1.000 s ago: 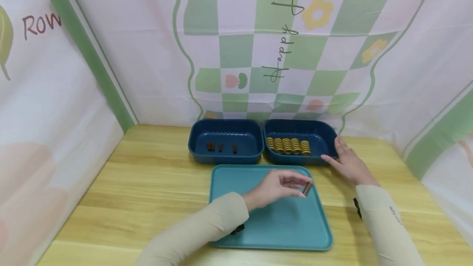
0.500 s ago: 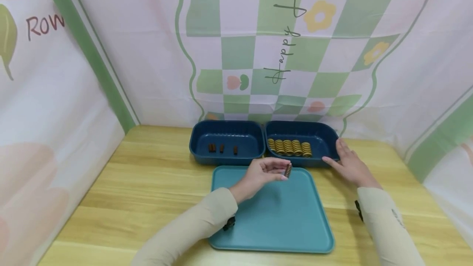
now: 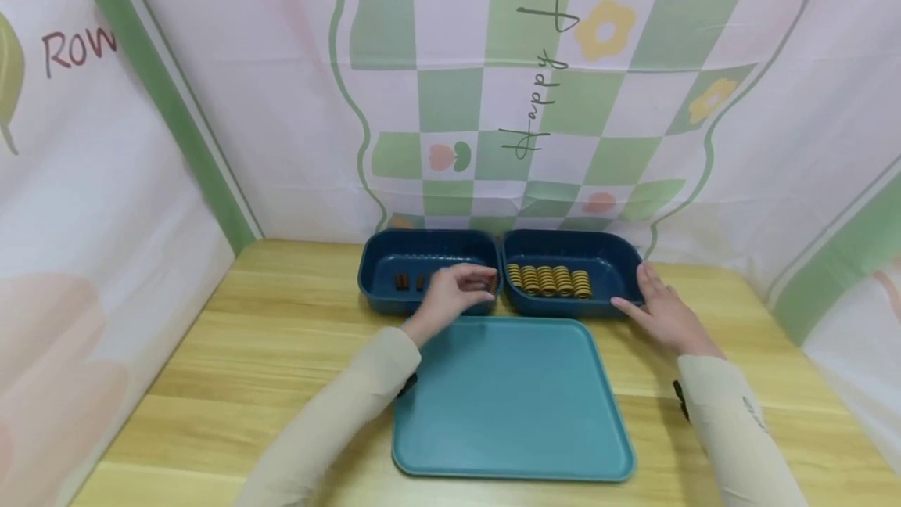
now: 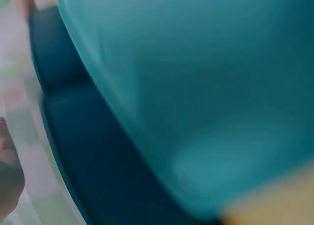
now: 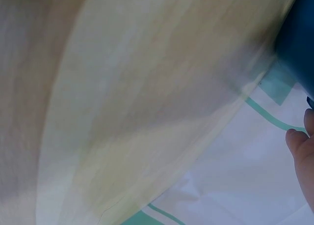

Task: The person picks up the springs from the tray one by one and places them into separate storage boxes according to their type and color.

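Note:
My left hand (image 3: 446, 297) pinches a small brown coil spring (image 3: 492, 285) between thumb and fingertips. It is over the right end of the left dark blue bin (image 3: 380, 300), which holds several small brown pieces (image 3: 402, 282), partly covered by the hand. In the left wrist view some fingers (image 4: 7, 171) show at the left edge, but the spring is out of sight. With fingers extended along the outer corner, my right hand (image 3: 667, 315) rests on the right dark blue bin (image 3: 608, 305). Inside that bin stand several yellow-and-dark ringed coils (image 3: 547, 280) in a row.
A flat teal tray (image 3: 514, 405) lies in front of both bins on the wooden table (image 3: 281, 350). The bins stand side by side near the back edge. A printed curtain (image 3: 450, 100) hangs behind them.
My left hand has moved left and away from me, from above the tray to the left bin, carrying the brown coil spring. The right hand has stayed at the right bin.

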The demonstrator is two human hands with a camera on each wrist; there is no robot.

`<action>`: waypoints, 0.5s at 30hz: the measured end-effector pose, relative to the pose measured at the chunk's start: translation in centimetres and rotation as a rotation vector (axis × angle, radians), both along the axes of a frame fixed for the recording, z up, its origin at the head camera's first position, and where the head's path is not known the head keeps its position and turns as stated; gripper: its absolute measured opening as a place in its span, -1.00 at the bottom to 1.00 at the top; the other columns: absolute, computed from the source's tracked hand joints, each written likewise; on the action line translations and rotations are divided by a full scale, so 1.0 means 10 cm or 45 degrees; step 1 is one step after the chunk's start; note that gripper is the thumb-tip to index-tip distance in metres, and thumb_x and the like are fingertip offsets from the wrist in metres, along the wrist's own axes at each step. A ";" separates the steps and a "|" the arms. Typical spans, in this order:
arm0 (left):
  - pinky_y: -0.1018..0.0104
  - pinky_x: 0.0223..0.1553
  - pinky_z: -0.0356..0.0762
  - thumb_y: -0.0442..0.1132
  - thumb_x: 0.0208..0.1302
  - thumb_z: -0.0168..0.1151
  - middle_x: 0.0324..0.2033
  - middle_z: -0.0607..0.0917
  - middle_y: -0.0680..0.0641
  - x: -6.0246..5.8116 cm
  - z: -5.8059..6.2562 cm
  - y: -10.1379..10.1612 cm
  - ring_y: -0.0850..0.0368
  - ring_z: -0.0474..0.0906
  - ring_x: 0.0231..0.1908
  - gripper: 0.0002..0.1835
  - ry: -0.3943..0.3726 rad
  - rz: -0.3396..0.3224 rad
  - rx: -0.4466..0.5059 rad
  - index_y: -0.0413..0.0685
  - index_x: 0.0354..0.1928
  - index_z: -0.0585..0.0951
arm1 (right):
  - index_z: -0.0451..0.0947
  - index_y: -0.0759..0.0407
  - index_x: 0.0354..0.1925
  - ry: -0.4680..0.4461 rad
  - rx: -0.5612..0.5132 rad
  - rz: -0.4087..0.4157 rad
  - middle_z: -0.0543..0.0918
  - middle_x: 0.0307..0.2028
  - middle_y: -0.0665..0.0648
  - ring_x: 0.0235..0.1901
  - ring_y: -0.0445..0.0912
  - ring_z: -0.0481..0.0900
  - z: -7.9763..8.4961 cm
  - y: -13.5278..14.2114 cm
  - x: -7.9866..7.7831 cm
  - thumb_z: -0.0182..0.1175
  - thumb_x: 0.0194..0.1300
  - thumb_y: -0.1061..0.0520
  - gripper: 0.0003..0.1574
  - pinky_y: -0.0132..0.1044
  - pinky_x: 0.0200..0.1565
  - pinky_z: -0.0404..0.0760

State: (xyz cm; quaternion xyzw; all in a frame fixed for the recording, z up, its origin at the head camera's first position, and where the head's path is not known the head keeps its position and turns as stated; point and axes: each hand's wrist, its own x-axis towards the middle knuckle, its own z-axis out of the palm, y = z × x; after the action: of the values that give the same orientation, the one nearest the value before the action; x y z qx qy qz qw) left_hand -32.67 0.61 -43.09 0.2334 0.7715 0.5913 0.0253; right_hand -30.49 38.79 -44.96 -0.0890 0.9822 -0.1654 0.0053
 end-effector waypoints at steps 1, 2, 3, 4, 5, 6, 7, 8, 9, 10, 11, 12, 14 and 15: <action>0.42 -0.16 0.59 -0.38 0.09 0.37 -0.07 0.67 -0.08 -0.07 0.01 -0.07 0.09 0.62 -0.09 -0.63 0.062 0.035 -0.073 -0.12 0.00 0.65 | -0.44 0.44 0.40 -0.003 -0.001 -0.001 -0.42 0.41 0.40 0.36 0.39 -0.29 0.01 0.00 0.00 -0.15 0.40 -0.33 0.14 0.27 0.30 -0.22; 0.42 -0.16 0.59 -0.39 0.09 0.37 -0.08 0.68 -0.09 -0.15 0.03 -0.14 0.08 0.63 -0.10 -0.64 0.126 0.058 -0.160 -0.13 -0.01 0.66 | -0.44 0.43 0.40 -0.009 0.000 -0.004 -0.43 0.41 0.40 0.36 0.39 -0.30 0.01 0.00 0.00 -0.15 0.40 -0.34 0.15 0.27 0.30 -0.23; 0.41 -0.16 0.59 -0.41 0.09 0.36 -0.09 0.68 -0.10 -0.23 0.05 -0.21 0.07 0.63 -0.10 -0.65 0.179 0.076 -0.246 -0.15 -0.02 0.66 | -0.44 0.43 0.40 -0.011 0.001 -0.005 -0.43 0.41 0.39 0.36 0.39 -0.30 0.02 0.00 0.00 -0.15 0.39 -0.34 0.15 0.28 0.29 -0.22; 0.38 -0.15 0.59 -0.43 0.09 0.35 -0.09 0.67 -0.11 -0.30 0.06 -0.29 0.05 0.62 -0.11 -0.66 0.223 0.089 -0.336 -0.16 -0.03 0.66 | -0.44 0.43 0.40 -0.012 0.002 -0.006 -0.43 0.41 0.39 0.36 0.39 -0.30 0.02 0.00 0.00 -0.15 0.39 -0.34 0.15 0.28 0.29 -0.22; 0.35 -0.13 0.59 -0.45 0.09 0.35 -0.10 0.67 -0.11 -0.37 0.07 -0.36 0.05 0.62 -0.10 -0.66 0.277 0.101 -0.453 -0.16 -0.04 0.67 | -0.44 0.42 0.41 -0.014 0.002 -0.009 -0.43 0.41 0.39 0.36 0.39 -0.30 0.02 0.01 0.00 -0.15 0.39 -0.34 0.16 0.28 0.29 -0.22; 0.32 -0.11 0.59 -0.47 0.09 0.34 -0.10 0.67 -0.12 -0.43 0.07 -0.42 0.04 0.61 -0.10 -0.67 0.315 0.108 -0.561 -0.17 -0.05 0.67 | -0.44 0.42 0.41 -0.013 0.003 -0.010 -0.43 0.41 0.39 0.36 0.39 -0.29 0.03 0.01 0.00 -0.15 0.39 -0.35 0.16 0.29 0.29 -0.21; 0.30 -0.11 0.59 -0.49 0.08 0.32 -0.10 0.68 -0.12 -0.49 0.06 -0.47 0.04 0.61 -0.10 -0.67 0.348 0.108 -0.660 -0.20 -0.06 0.67 | -0.43 0.42 0.41 -0.012 0.007 -0.011 -0.42 0.41 0.39 0.36 0.39 -0.29 0.03 0.00 0.01 -0.15 0.39 -0.35 0.16 0.29 0.29 -0.21; 0.27 -0.09 0.58 -0.49 0.08 0.31 -0.10 0.68 -0.13 -0.53 0.06 -0.51 0.03 0.60 -0.09 -0.67 0.363 0.108 -0.765 -0.21 -0.06 0.67 | -0.43 0.43 0.41 -0.010 0.009 -0.011 -0.42 0.41 0.40 0.36 0.39 -0.28 0.03 0.00 0.01 -0.15 0.39 -0.35 0.16 0.29 0.29 -0.20; 0.23 -0.09 0.58 -0.50 0.09 0.30 -0.10 0.68 -0.13 -0.57 0.04 -0.54 0.02 0.60 -0.08 -0.67 0.370 0.113 -0.856 -0.22 -0.06 0.67 | -0.43 0.43 0.41 -0.008 0.009 -0.010 -0.42 0.41 0.40 0.36 0.39 -0.28 0.02 0.01 0.01 -0.14 0.39 -0.35 0.16 0.29 0.29 -0.20; 0.21 -0.09 0.58 -0.50 0.09 0.29 -0.10 0.68 -0.14 -0.59 0.03 -0.56 0.01 0.59 -0.09 -0.68 0.375 0.109 -0.938 -0.22 -0.06 0.67 | -0.42 0.44 0.41 -0.008 0.010 -0.009 -0.41 0.41 0.41 0.35 0.39 -0.27 0.02 0.01 0.01 -0.14 0.39 -0.34 0.16 0.28 0.29 -0.21; 0.20 -0.10 0.58 -0.50 0.09 0.28 -0.12 0.68 -0.13 -0.61 0.02 -0.57 0.01 0.59 -0.10 -0.69 0.378 0.100 -1.011 -0.21 -0.07 0.68 | -0.42 0.44 0.41 -0.009 0.011 -0.009 -0.40 0.41 0.42 0.35 0.40 -0.27 0.02 0.00 0.01 -0.14 0.39 -0.34 0.16 0.28 0.29 -0.21; 0.20 -0.13 0.58 -0.49 0.09 0.28 -0.14 0.69 -0.13 -0.63 0.00 -0.58 0.01 0.60 -0.12 -0.71 0.366 0.084 -1.061 -0.21 -0.11 0.69 | -0.41 0.45 0.41 -0.006 0.015 -0.008 -0.39 0.41 0.43 0.35 0.41 -0.26 0.02 0.00 0.01 -0.14 0.39 -0.34 0.16 0.27 0.30 -0.20; 0.21 -0.19 0.59 -0.49 0.10 0.27 -0.21 0.70 -0.12 -0.65 -0.02 -0.57 0.03 0.61 -0.20 -0.76 0.353 0.057 -1.130 -0.19 -0.16 0.71 | -0.40 0.45 0.40 -0.011 0.012 -0.006 -0.38 0.40 0.44 0.34 0.42 -0.26 0.02 -0.01 0.01 -0.14 0.39 -0.34 0.15 0.27 0.30 -0.22; 0.23 -0.22 0.58 -0.48 0.10 0.26 -0.25 0.70 -0.11 -0.66 -0.03 -0.56 0.05 0.61 -0.23 -0.78 0.352 0.044 -1.155 -0.18 -0.20 0.71 | -0.40 0.46 0.41 -0.009 0.013 -0.008 -0.37 0.40 0.45 0.34 0.42 -0.25 0.03 -0.01 0.01 -0.14 0.39 -0.34 0.15 0.27 0.30 -0.21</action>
State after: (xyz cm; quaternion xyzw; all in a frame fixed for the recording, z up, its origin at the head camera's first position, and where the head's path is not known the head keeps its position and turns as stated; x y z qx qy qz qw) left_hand -39.22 -5.00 -43.42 0.2624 0.9518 0.1584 0.0118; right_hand -30.40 38.69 -44.70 -0.0852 0.9833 -0.1606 0.0088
